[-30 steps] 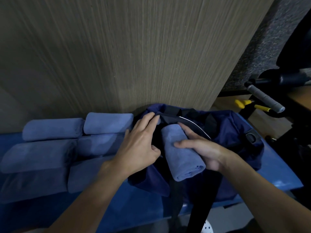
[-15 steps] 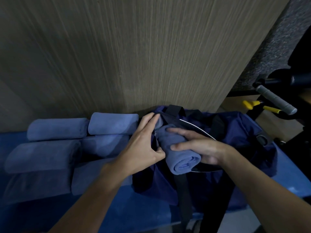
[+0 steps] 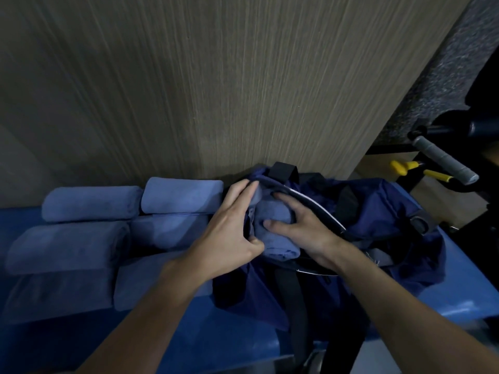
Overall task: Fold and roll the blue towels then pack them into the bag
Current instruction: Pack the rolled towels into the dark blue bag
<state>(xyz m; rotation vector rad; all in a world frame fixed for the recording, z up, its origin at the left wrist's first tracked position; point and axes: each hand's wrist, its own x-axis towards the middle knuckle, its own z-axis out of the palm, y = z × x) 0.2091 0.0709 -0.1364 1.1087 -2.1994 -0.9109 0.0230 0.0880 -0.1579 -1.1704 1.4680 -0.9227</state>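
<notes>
A dark navy bag (image 3: 378,211) with black straps lies on the blue surface (image 3: 189,333) against a wood-grain panel. A rolled blue towel (image 3: 275,233) sits in the bag's opening, its far end down inside. My right hand (image 3: 302,233) grips the roll from the right, fingers curled over its top. My left hand (image 3: 232,233) holds the bag's left rim, fingers along the edge and thumb against the roll. Several more rolled blue towels (image 3: 91,203) lie stacked to the left of the bag.
The wood-grain panel (image 3: 243,90) rises right behind the bag and towels. At the right stand a black frame with a grey grip (image 3: 442,160) and yellow-handled tools (image 3: 405,167). The blue surface ends just right of the bag.
The rolled towel has gone from lying across the bag's top to sinking deeper into the opening. Both hands moved inward around it, the right pushing it down, the left spreading the rim.
</notes>
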